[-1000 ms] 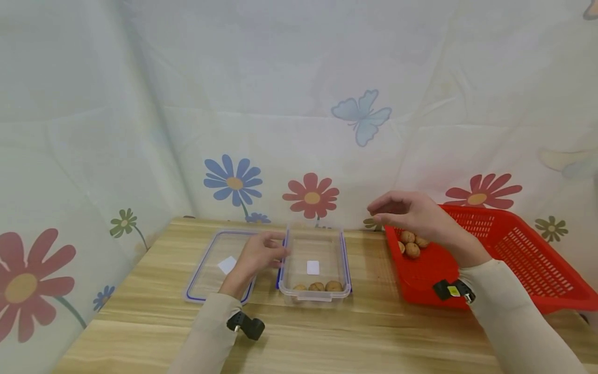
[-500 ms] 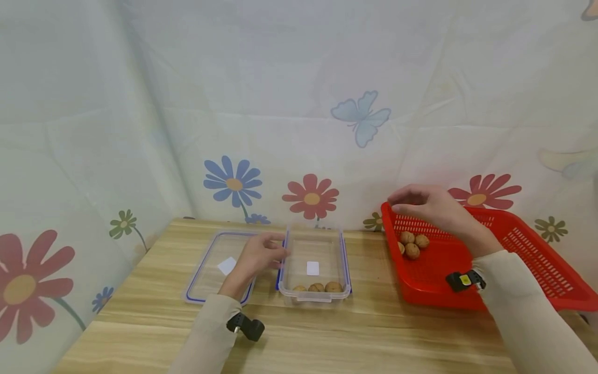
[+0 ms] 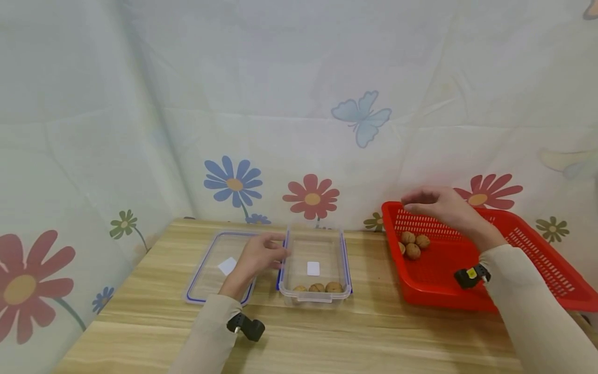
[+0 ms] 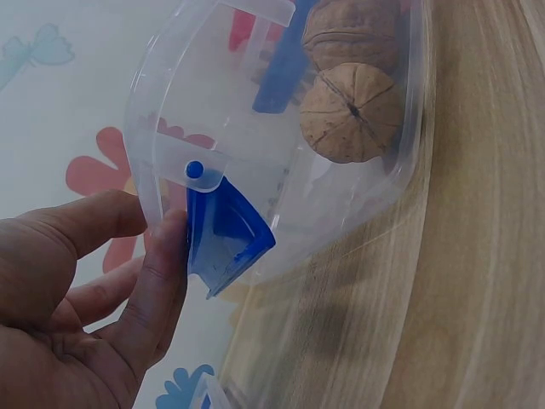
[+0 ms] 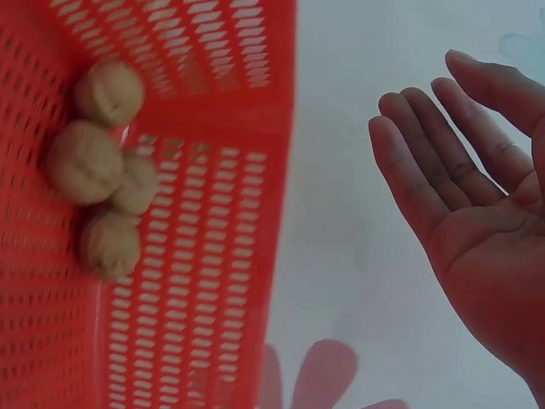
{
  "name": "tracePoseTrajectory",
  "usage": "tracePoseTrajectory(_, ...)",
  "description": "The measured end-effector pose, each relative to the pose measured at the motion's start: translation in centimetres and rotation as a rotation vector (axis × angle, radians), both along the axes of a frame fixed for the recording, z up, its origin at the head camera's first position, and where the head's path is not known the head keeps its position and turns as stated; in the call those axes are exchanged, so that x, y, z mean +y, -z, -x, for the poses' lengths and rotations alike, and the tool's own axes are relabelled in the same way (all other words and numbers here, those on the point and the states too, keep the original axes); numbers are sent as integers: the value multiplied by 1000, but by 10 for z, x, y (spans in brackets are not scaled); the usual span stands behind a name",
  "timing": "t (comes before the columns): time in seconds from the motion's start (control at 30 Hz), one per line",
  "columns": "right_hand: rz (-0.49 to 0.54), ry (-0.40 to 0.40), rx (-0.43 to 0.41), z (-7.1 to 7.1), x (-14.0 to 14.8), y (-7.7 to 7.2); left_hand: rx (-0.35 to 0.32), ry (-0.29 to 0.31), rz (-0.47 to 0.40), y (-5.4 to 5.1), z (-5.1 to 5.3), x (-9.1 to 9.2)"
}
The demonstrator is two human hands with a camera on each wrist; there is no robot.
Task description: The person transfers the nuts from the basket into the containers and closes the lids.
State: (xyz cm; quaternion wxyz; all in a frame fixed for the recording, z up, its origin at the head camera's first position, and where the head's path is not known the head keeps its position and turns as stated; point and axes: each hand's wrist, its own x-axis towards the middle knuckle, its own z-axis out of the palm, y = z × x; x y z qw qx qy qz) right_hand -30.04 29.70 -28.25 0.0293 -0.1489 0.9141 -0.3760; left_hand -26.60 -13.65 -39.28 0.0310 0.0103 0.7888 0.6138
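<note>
While right fingers (image 5: 438,145) curve loosely, empty, walnuts (image 3: 413,250) lie below in red basket (image 3: 444,296), left fingers (image 4: 157,281) pinching box rim (image 3: 315,297)

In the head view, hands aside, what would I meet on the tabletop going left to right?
Clear lid with a blue seal, clear open container, red basket.

Four walnuts (image 5: 85,162) in a red slotted basket (image 5: 277,136), right hand (image 5: 481,226) apart, palm in view.
</note>
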Motion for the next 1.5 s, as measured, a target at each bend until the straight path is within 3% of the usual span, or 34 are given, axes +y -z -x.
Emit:
tracePoseTrajectory(0.23, -62, -6, -33, 14, 13, 19, -1, -1, -10, 2, -1, 1)
tracePoseTrajectory(0.7, -85, -52, -144, 21, 33, 39, 1, 4, -3, 0, -2, 2)
tracePoseTrajectory(1.1, -96, -27, -190, 21, 34, 44, -3, 1, -13, 1, -3, 1)
tracePoseTrajectory(1.5, -79, -39, -183, 22, 34, 47, -1, -6, -8, 0, -4, 0)
